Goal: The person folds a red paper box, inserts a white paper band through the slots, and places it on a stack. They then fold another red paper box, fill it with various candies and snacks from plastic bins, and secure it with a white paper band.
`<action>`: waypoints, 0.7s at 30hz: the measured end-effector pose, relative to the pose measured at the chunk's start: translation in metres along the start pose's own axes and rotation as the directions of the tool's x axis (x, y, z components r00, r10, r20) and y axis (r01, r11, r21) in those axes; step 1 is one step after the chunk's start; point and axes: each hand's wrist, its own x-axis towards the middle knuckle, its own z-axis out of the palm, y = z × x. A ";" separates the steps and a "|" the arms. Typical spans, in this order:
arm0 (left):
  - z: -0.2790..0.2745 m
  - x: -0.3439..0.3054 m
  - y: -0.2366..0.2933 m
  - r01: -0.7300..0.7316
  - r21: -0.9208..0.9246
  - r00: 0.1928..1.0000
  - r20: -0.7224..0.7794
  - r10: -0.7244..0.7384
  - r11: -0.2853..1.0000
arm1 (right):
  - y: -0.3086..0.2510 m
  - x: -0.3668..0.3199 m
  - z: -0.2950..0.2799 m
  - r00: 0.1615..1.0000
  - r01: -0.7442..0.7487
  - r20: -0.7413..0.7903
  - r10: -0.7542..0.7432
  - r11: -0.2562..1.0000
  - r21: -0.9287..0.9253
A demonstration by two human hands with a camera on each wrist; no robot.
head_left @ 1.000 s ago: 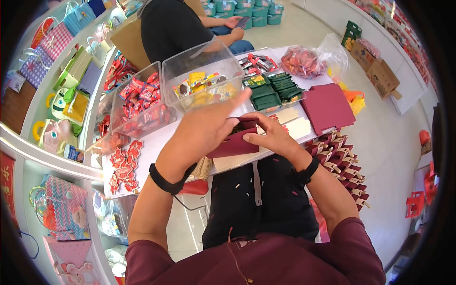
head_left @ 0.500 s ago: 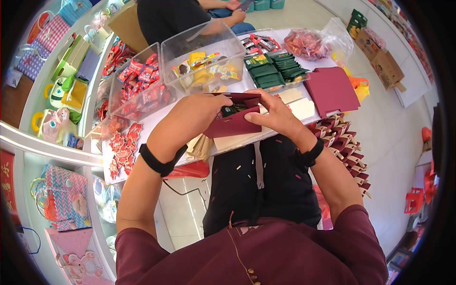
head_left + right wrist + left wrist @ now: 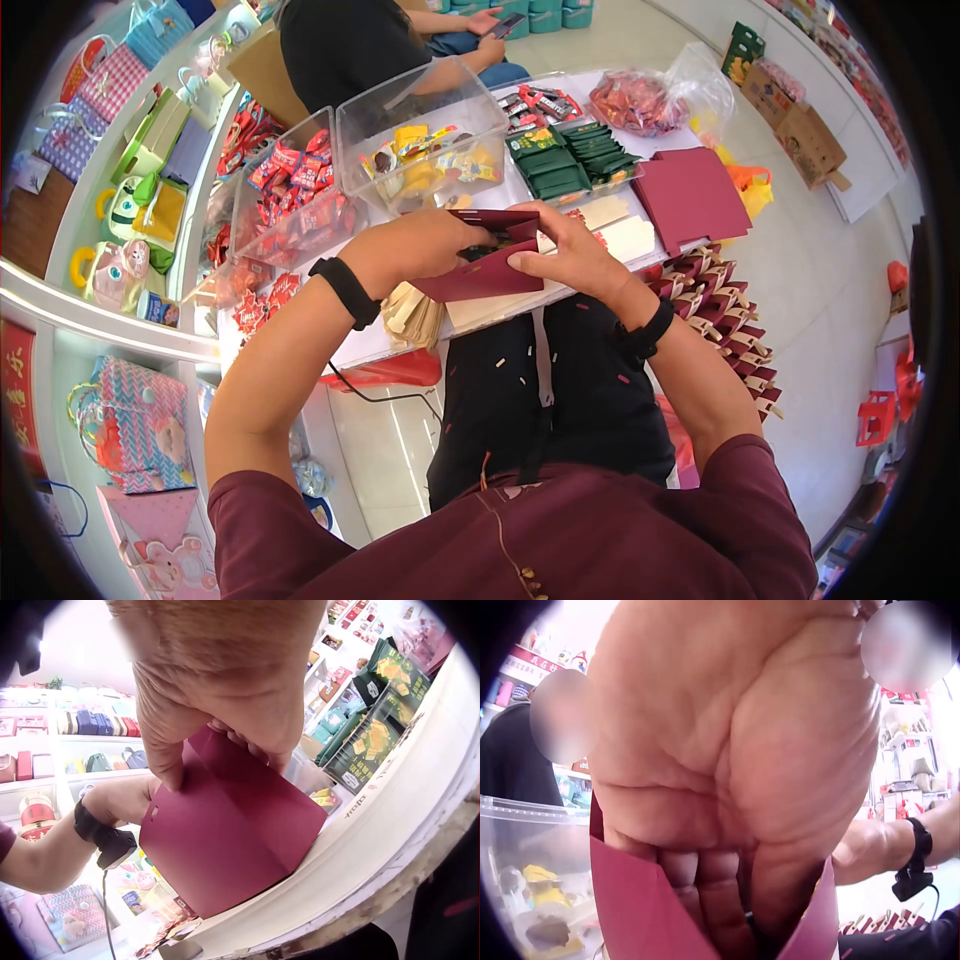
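Note:
A maroon paper gift box [image 3: 482,279], its top standing open, is over the near edge of the table between the two hands. My right hand [image 3: 578,256] holds its right end, with the thumb on the near wall and the fingers behind. In the right wrist view, thumb and fingers pinch the top of the box [image 3: 225,836]. My left hand [image 3: 420,243] reaches into the box from the left. In the left wrist view, the fingers of the left hand [image 3: 727,765] point straight down between the box walls; their tips are hidden. Something dark shows inside the box.
Clear bins hold red packets [image 3: 295,185] and yellow snacks [image 3: 410,140]. Green packets [image 3: 560,165] lie behind the box, maroon card sheets [image 3: 692,195] to the right. Several finished maroon boxes [image 3: 715,310] stand at lower right. A seated person [image 3: 350,50] is across the table.
My left hand has gone from blurred motion above the box to down inside its opening, its forearm swinging out left. The right hand keeps its hold on the box, which has tilted slightly.

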 end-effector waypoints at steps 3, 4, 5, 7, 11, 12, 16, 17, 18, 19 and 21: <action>-0.001 0.003 0.004 0.044 0.094 0.999 0.002 -0.044 0.995 | -0.002 -0.001 0.000 1.000 -0.026 -0.004 0.026 1.000 0.009; -0.003 0.004 0.007 0.085 0.136 0.996 0.023 -0.089 0.987 | -0.004 -0.001 0.001 1.000 -0.016 -0.006 0.016 1.000 0.007; -0.006 0.005 0.012 0.124 0.177 0.990 0.042 -0.133 0.976 | -0.005 -0.001 0.000 1.000 -0.009 -0.008 0.009 1.000 0.005; -0.008 0.003 0.018 0.164 0.229 0.986 0.000 -0.168 0.959 | -0.001 0.000 -0.001 1.000 0.017 -0.016 -0.017 1.000 -0.022; -0.008 -0.013 0.018 0.145 0.185 0.978 -0.176 -0.112 0.972 | 0.001 0.000 -0.002 0.999 0.004 -0.035 -0.006 0.999 -0.048; -0.009 -0.017 0.016 0.129 0.154 0.974 -0.206 -0.096 0.980 | 0.001 0.000 -0.001 0.999 0.005 -0.040 -0.007 0.999 -0.051; -0.008 -0.029 0.001 0.027 0.184 0.983 -0.182 0.007 0.983 | 0.004 0.002 0.001 0.996 0.062 -0.053 -0.066 0.995 -0.077; -0.006 -0.031 -0.001 -0.012 0.220 0.972 -0.226 0.063 0.975 | 0.003 0.002 0.001 0.997 0.051 -0.053 -0.055 0.996 -0.077; -0.008 -0.031 0.003 -0.050 0.258 0.956 -0.266 0.120 0.965 | 0.002 0.003 0.000 0.998 0.041 -0.053 -0.045 0.996 -0.077; -0.010 -0.031 0.007 0.016 0.314 0.973 -0.223 0.057 0.949 | 0.002 0.003 0.000 0.998 0.044 -0.051 -0.048 0.996 -0.075; -0.018 -0.032 0.018 0.132 0.429 0.986 -0.145 -0.076 0.894 | 0.003 0.003 -0.001 0.997 0.050 -0.050 -0.054 0.996 -0.073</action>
